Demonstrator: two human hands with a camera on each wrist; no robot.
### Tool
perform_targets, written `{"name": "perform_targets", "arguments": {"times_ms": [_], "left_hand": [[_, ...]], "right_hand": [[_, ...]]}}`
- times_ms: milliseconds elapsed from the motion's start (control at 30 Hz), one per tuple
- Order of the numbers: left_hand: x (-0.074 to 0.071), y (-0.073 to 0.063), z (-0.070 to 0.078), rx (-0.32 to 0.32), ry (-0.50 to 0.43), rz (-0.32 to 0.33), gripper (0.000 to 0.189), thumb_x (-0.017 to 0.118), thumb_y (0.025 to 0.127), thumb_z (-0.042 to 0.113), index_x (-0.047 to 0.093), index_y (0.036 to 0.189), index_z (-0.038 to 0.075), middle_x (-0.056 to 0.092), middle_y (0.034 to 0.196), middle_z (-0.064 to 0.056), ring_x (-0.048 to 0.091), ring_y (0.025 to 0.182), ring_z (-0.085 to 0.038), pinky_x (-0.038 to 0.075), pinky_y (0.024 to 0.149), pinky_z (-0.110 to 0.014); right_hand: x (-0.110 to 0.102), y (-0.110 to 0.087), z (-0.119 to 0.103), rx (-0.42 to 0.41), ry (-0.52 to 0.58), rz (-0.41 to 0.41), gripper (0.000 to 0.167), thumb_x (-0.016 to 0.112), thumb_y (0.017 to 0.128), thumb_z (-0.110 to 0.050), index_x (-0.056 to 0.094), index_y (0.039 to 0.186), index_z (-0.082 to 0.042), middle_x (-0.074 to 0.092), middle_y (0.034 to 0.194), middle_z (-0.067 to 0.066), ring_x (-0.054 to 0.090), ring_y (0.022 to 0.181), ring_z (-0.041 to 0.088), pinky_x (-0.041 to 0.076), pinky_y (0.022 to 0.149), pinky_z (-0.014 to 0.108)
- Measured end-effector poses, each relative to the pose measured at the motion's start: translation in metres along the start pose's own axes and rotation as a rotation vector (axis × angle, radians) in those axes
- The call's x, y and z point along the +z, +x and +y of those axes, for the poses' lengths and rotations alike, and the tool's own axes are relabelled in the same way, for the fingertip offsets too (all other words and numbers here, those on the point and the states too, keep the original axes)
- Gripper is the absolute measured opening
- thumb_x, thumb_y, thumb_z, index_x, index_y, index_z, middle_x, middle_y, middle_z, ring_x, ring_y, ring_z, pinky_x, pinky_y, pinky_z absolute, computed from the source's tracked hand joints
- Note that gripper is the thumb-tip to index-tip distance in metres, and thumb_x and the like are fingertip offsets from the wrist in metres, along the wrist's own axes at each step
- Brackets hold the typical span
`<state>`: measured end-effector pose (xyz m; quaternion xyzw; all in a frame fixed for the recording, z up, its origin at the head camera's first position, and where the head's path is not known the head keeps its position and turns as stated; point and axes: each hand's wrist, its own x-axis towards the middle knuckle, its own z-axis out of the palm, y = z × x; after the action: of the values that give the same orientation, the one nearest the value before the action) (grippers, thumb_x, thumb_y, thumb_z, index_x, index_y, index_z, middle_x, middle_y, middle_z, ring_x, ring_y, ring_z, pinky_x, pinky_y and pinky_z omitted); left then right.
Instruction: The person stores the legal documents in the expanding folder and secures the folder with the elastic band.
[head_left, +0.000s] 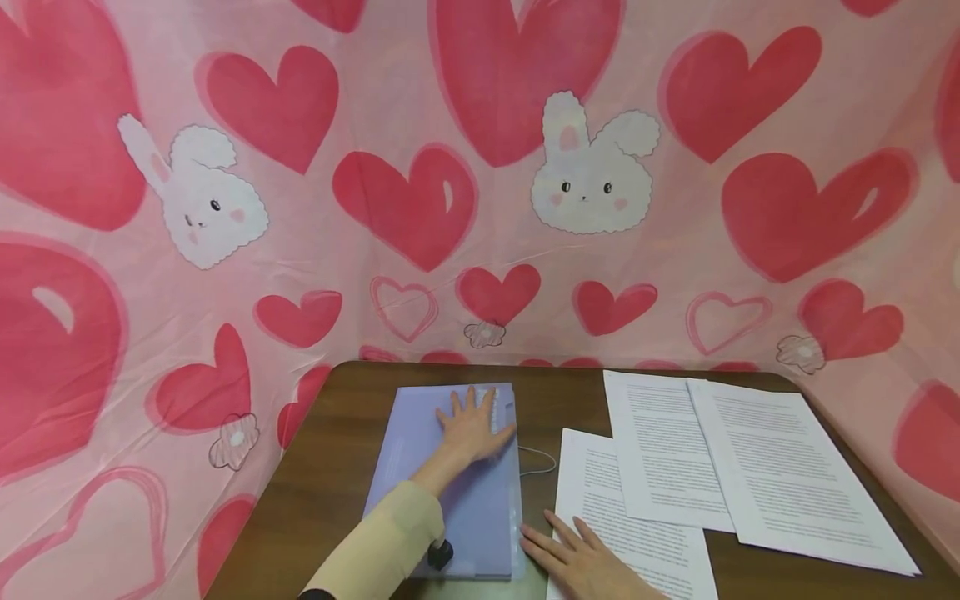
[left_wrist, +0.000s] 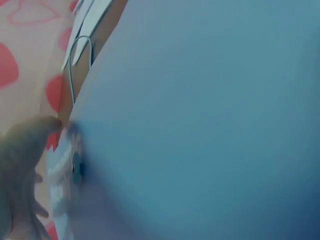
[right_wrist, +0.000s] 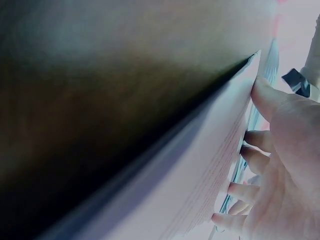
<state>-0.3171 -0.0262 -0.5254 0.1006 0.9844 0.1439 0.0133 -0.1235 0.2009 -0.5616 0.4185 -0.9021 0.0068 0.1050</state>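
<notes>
A lavender document folder [head_left: 420, 425] lies closed on the table, with small index tabs along its right side. My left hand [head_left: 471, 429] rests on the folder's upper right part, fingers spread wide. In the left wrist view the folder's smooth cover fills most of the picture, with the left hand [left_wrist: 20, 170] at its edge. My right hand [head_left: 581, 562] lies on the nearest printed sheet [head_left: 592, 483], fingers extended toward the folder's lower right edge. Seen from the right wrist, the fingertips of the right hand [right_wrist: 290, 160] touch the sheet's edge.
A thin elastic cord [head_left: 551, 461] loops out from the folder's right side. Two more printed stacks, a middle one [head_left: 667, 450] and a right one [head_left: 795, 467], overlap on the brown table [head_left: 315, 483]. Pink heart-patterned cloth [head_left: 495, 225] hangs behind and beside the table.
</notes>
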Motion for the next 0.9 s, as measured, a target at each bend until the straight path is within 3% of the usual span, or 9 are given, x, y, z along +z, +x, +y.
{"name": "perform_targets", "arguments": {"times_ms": [167,333,500,733,900], "left_hand": [[0.001,0.002,0.009,-0.12,0.078,-0.027,0.102,0.058,0.096,0.08,0.027,0.176,0.025,0.018,0.183,-0.027,0.018,0.162,-0.068,0.026,0.118,-0.091],[0.001,0.003,0.014,-0.206,0.061,-0.041,0.107,0.054,0.095,0.084,0.022,0.178,0.025,0.015,0.183,-0.029,0.017,0.161,-0.07,0.028,0.116,-0.093],[0.0,0.005,0.016,-0.231,0.035,-0.052,0.11,0.057,0.095,0.083,0.02,0.178,0.022,0.013,0.182,-0.033,0.014,0.162,-0.07,0.026,0.117,-0.092],[-0.001,0.006,0.016,-0.243,0.027,-0.073,0.11,0.06,0.095,0.079,0.023,0.177,0.016,0.014,0.181,-0.033,0.014,0.164,-0.066,0.026,0.121,-0.089],[-0.003,0.009,0.014,-0.236,0.017,-0.097,0.108,0.061,0.098,0.076,0.023,0.176,0.012,0.015,0.181,-0.033,0.013,0.164,-0.066,0.026,0.121,-0.089]], "right_hand": [[-0.002,0.001,0.0,0.013,0.022,-0.03,0.086,0.049,0.104,-0.078,0.045,0.168,-0.021,0.053,0.17,-0.006,0.056,0.147,0.033,0.06,0.102,0.051],[-0.002,0.001,-0.001,0.009,0.006,-0.028,0.085,0.047,0.105,-0.078,0.046,0.166,-0.02,0.054,0.169,-0.005,0.058,0.146,0.034,0.061,0.102,0.051],[-0.003,0.002,-0.001,0.026,0.028,-0.065,0.086,0.042,0.105,-0.08,0.044,0.168,-0.021,0.052,0.171,-0.006,0.058,0.148,0.034,0.059,0.105,0.053],[-0.001,0.001,-0.001,0.006,-0.019,-0.016,0.085,0.047,0.104,-0.079,0.048,0.166,-0.021,0.056,0.168,-0.006,0.061,0.145,0.033,0.061,0.101,0.051],[-0.001,0.001,-0.002,0.027,0.019,-0.033,0.085,0.043,0.105,-0.08,0.046,0.167,-0.022,0.054,0.169,-0.007,0.06,0.146,0.033,0.06,0.103,0.053]]}}
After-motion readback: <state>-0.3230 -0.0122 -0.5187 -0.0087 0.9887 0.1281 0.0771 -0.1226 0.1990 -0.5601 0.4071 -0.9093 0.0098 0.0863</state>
